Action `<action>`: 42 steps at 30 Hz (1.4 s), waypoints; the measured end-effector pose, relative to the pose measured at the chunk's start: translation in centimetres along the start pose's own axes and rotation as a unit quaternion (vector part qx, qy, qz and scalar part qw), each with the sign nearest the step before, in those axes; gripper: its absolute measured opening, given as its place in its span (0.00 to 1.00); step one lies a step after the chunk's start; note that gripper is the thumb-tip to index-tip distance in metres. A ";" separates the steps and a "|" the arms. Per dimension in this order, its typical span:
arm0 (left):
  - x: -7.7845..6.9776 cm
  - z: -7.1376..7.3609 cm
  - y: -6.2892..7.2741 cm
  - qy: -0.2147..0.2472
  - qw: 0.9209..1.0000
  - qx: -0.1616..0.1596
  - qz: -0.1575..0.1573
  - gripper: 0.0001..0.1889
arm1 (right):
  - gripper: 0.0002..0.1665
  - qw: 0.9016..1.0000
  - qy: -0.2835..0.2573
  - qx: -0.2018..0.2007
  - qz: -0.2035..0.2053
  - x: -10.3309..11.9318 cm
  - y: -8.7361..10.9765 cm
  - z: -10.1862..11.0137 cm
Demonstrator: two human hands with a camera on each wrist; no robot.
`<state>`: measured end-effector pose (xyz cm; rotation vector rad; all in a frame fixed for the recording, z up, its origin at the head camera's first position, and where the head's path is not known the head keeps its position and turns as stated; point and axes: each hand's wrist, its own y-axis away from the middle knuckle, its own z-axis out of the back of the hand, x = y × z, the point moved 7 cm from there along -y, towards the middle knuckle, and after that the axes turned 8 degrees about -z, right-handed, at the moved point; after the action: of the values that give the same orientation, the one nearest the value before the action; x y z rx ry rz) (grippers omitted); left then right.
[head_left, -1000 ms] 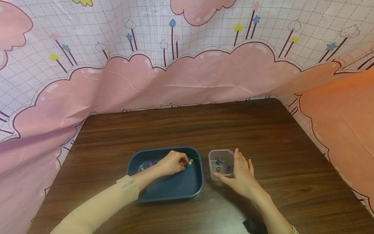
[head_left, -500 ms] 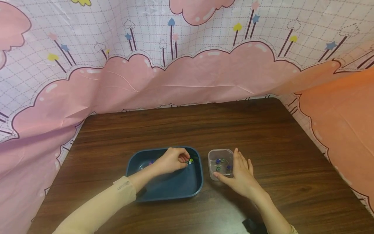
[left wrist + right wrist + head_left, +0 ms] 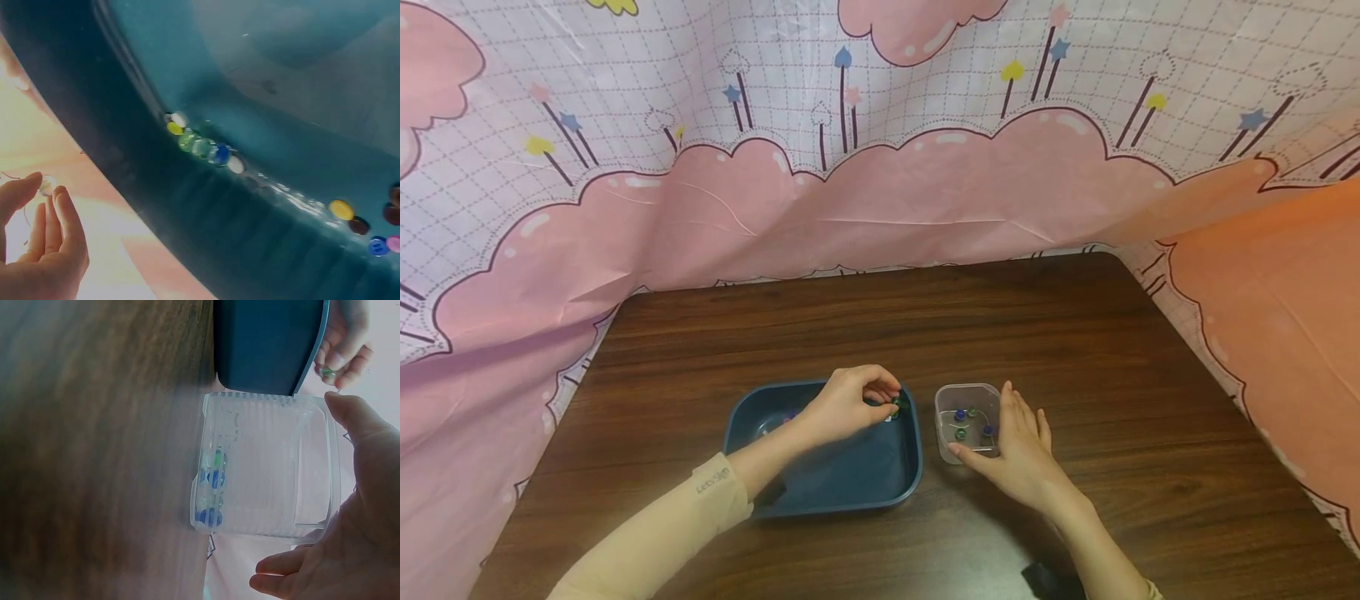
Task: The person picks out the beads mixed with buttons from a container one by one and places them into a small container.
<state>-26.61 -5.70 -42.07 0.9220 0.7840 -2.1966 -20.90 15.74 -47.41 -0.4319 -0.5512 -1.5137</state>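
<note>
My left hand is raised over the far right part of the dark blue tray, pinching a small green glass marble between thumb and fingertips. In the left wrist view the pinched marble looks nearly clear. Along the tray's inner edge lie green marbles, a blue piece, and white and yellow buttons. My right hand rests at the right side of a clear plastic box, fingers straight and thumb at its near rim. Blue and green marbles sit inside the box.
More buttons, including a blue one and a yellow one, lie further along the tray. A black object lies near the right forearm on the brown wooden table. A patterned curtain hangs behind.
The left hand has risen from the tray floor and shifted right and away, now with a green marble in its fingertips. The right hand and the clear box have stayed in place.
</note>
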 end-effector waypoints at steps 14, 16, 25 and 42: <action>-2.3 -0.4 -1.1 0.019 0.999 -0.029 -0.019 0.13 | 0.74 1.000 -0.005 0.004 0.001 0.1 0.0 0.0; -2.4 -0.6 -1.3 0.020 0.999 -0.026 -0.024 0.13 | 0.74 1.000 -0.006 0.003 0.002 0.1 0.0 0.0; -2.8 -1.3 -1.8 0.029 0.999 -0.026 -0.032 0.13 | 0.74 1.000 -0.005 0.003 -0.002 0.1 0.0 -0.1; -3.8 -2.6 -3.0 0.039 0.998 -0.022 -0.054 0.13 | 0.74 1.000 -0.003 0.006 0.001 0.0 0.0 -0.1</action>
<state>-25.64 -0.83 -39.85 0.9675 0.9354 -2.2376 -20.89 15.65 -47.49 -0.4268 -0.5639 -1.5079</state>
